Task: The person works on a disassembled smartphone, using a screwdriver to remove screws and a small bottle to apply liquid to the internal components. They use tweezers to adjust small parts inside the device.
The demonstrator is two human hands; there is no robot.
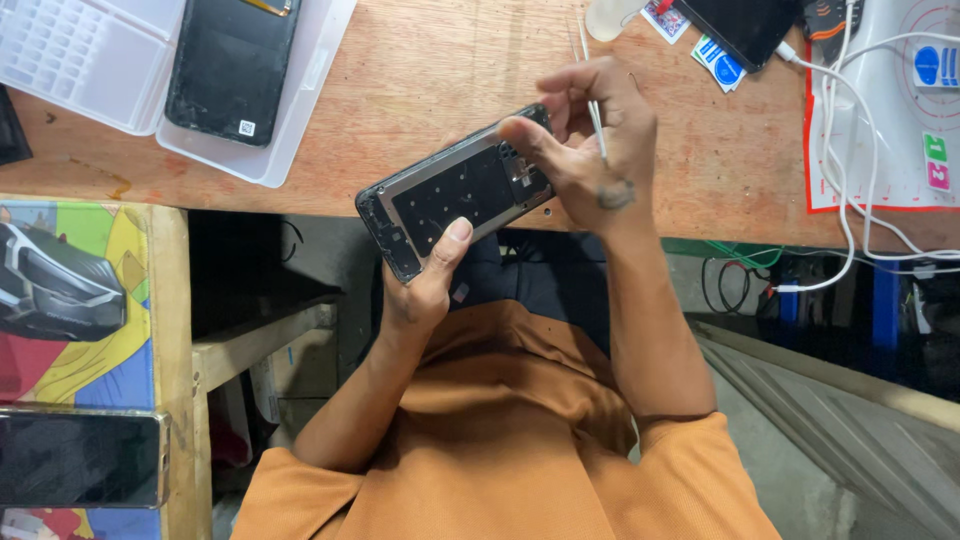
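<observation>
Right hand (590,150) covered phone frame (455,190) top corner; thin tool (592,105) mostly hidden in my clenched grip. Left hand (430,275) clamped lower end. Frame above worktop (420,90) edge, long axis diagonal, top up-right.

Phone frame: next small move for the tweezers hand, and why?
Probably lower the tweezers tip to the phone frame's upper end. The right hand already pinches that end with thumb and fingers, the tool points away unused, and the left hand steadies the lower end above the wooden table.
</observation>
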